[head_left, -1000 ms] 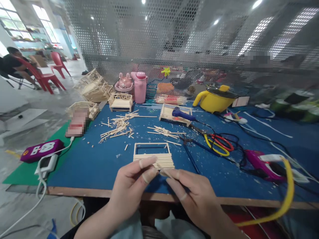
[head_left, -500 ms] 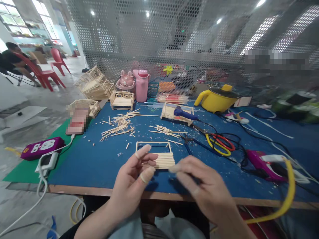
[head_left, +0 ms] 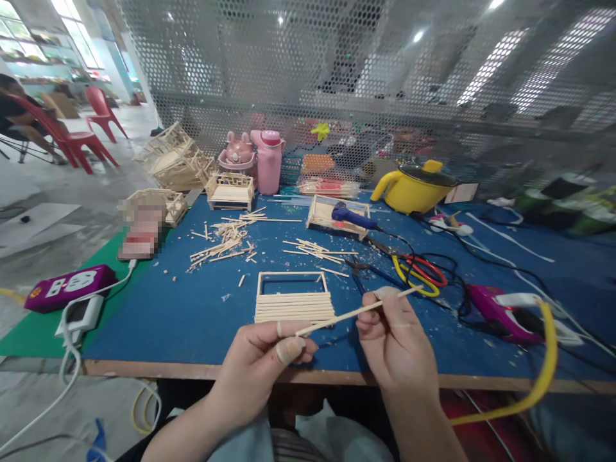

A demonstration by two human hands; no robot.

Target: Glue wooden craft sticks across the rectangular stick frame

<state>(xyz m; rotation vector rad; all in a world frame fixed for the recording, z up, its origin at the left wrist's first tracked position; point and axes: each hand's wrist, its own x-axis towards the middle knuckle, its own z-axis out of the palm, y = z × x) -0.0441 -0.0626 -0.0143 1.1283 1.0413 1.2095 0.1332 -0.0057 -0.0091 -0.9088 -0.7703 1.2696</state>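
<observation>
A thin wooden stick (head_left: 344, 316) slants up to the right between my hands, above the table. Its left end lies at the closed thumb and index finger of my left hand (head_left: 269, 359), which has pale tape or covers on the fingertips. My right hand (head_left: 397, 340) pinches the stick near its other end, between thumb and fingers. Just behind the hands, a small wooden frame (head_left: 293, 307) lies flat, its near part covered by sticks side by side and its far part uncovered. The left fingers hide its near edge.
Loose sticks (head_left: 231, 237) lie in piles behind the frame. Pliers (head_left: 359, 266), scissors (head_left: 416, 276) and a blue glue gun (head_left: 353, 218) on a small wooden bed-like piece are at centre right. Further back stand a pink flask (head_left: 269, 163) and a yellow pot (head_left: 416, 189). Cables trail at right.
A stick is now held between both hands, where my left hand was open before. My right hand has turned and risen slightly from beside the frame. The view has shifted a little.
</observation>
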